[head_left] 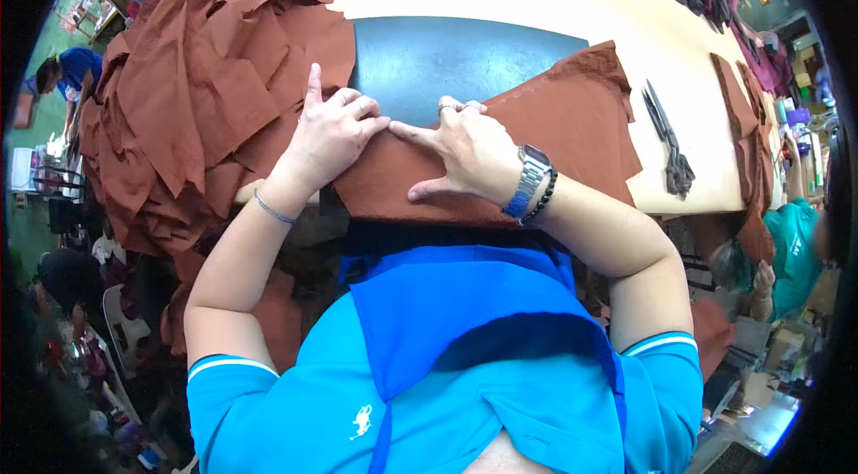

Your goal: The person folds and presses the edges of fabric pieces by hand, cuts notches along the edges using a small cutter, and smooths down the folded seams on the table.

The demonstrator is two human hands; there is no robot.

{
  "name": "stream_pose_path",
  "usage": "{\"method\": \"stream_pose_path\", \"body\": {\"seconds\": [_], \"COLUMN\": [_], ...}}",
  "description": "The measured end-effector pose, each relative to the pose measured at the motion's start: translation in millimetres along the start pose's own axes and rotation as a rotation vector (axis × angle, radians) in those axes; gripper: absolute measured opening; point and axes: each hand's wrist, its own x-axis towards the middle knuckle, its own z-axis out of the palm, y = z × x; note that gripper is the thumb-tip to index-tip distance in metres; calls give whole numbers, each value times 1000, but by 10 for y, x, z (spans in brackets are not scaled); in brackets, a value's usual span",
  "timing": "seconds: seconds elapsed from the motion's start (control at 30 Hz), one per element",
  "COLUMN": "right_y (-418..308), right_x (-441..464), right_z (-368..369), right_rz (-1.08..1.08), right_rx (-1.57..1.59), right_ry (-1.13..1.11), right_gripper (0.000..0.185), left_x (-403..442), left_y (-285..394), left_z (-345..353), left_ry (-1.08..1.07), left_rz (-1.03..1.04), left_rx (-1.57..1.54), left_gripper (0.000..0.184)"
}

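A reddish-brown fabric piece [572, 130] lies in front of me, partly over a dark cutting mat [447, 50]. At its upper left edge is my left hand [331, 134], its thumb and bent fingers pinched at the cloth while one finger points up and away. My right hand [474, 152] rests on the same piece, thumb and index finger spread wide and the other fingers bent over the far edge. The index fingertip almost meets my left thumb. A watch [532, 175] and a dark beaded bracelet [547, 192] are on my right wrist.
A big heap of brown fabric pieces [206, 81] covers the table's left side. Dark-handled scissors [668, 143] lie on the pale tabletop [706, 99] to the right. More brown strips [746, 117] hang over the right edge. Other people [795, 242] are nearby.
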Motion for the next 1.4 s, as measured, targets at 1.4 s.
{"method": "stream_pose_path", "body": {"seconds": [1.4], "right_y": [-1703], "right_x": [-780], "right_z": [-738], "right_rz": [-1285], "right_rx": [2440], "right_ry": [184], "right_gripper": [79], "left_x": [-1082], "left_y": [1144], "left_z": [-383], "left_ry": [762], "left_rz": [-1138], "left_rx": [-2043], "left_gripper": [56]}}
